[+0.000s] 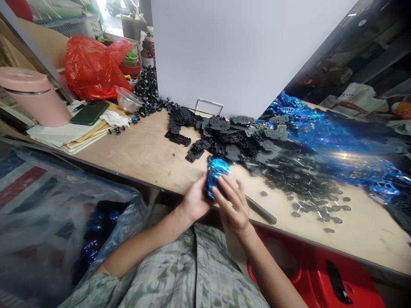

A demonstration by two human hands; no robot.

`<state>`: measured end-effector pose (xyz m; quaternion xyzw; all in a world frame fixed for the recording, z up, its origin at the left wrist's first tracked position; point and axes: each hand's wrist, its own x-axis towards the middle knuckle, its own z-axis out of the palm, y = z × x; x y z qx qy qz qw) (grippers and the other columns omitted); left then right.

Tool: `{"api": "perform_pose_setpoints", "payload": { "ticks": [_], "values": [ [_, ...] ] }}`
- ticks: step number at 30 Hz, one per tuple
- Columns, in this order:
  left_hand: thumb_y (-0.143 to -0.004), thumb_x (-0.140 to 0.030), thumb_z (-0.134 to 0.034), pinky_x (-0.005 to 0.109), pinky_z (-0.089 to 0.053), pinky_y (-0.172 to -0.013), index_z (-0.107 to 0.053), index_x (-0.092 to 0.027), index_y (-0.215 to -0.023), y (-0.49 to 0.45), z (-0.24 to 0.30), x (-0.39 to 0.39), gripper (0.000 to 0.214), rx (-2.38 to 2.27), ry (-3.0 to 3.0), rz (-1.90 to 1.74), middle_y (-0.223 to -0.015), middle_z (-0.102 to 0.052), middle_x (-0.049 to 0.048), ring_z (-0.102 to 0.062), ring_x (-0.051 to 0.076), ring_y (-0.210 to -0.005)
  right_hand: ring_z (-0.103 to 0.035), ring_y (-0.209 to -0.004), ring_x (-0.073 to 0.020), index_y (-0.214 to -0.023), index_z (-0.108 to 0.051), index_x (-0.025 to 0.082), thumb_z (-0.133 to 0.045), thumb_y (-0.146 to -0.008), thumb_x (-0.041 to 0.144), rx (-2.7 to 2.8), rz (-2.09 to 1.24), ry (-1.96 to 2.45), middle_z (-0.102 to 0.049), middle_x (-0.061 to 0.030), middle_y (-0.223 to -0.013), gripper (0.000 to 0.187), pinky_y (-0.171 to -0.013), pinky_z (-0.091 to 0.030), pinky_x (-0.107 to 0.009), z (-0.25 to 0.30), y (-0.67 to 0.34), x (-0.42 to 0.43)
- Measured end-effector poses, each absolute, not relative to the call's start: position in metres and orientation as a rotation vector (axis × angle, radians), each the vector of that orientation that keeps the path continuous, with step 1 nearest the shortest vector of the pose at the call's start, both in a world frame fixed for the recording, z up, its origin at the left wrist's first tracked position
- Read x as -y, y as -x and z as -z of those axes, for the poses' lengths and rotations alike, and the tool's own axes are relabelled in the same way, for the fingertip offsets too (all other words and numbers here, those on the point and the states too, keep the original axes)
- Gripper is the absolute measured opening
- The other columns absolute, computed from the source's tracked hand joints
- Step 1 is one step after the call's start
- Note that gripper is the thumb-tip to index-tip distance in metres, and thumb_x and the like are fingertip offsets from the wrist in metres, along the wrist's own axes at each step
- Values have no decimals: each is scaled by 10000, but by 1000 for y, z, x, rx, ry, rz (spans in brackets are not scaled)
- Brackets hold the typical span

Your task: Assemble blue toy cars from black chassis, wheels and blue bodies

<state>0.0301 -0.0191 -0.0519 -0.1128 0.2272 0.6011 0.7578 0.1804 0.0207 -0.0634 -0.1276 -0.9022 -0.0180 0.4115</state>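
Observation:
A shiny blue toy car is held just over the front edge of the table, close to my body. My left hand is wrapped round its left side and underside. Over its top and right side lie the fingers of my right hand, gripping it from that side; they hide the near part of the body. Beyond the car is a heap of flat black toy car chassis. To the right spreads a pile of black wheels on metal axles. A dark rod lies by my right hand.
Blue shiny car bodies are piled at the right. A large white panel stands behind the chassis. At left are a pink tumbler, a phone and a red plastic bag. A plastic-lined container stands below the table's left edge.

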Motion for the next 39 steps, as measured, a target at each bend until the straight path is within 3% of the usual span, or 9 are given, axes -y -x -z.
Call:
{"api": "perform_pose_setpoints", "payload": {
  "ticks": [16,29,39],
  "values": [
    [-1076,-464,-389,268,-582,-879,-728,-100,-1204,-31,40,21,513,-501,237,-1303,-1145,-776,131,-727,210,-1083,-490,-1467,-330,-1518,-513,191,-484,-975,39,2286,12,312,-476,-167,-1593,565,-1241,-332,-597,67,-177,-18],
    [-1062,-413,-464,299,-555,-1005,-765,-92,-1118,-40,39,26,443,-496,204,-1429,-1118,-782,143,-722,226,-1107,-524,-1442,-310,-1524,-505,278,-502,-967,36,2189,-48,410,-505,-121,-1583,607,-1208,-398,-595,63,-171,-10],
    [-1023,-470,-545,342,-525,-1061,-764,-108,-1129,-44,37,33,436,-506,66,-1491,-1156,-769,144,-694,257,-1177,-532,-1432,-336,-1490,-548,254,-496,-966,41,2156,-62,359,-511,-127,-1577,568,-1162,-449,-611,62,-170,-10]
  ]
}}
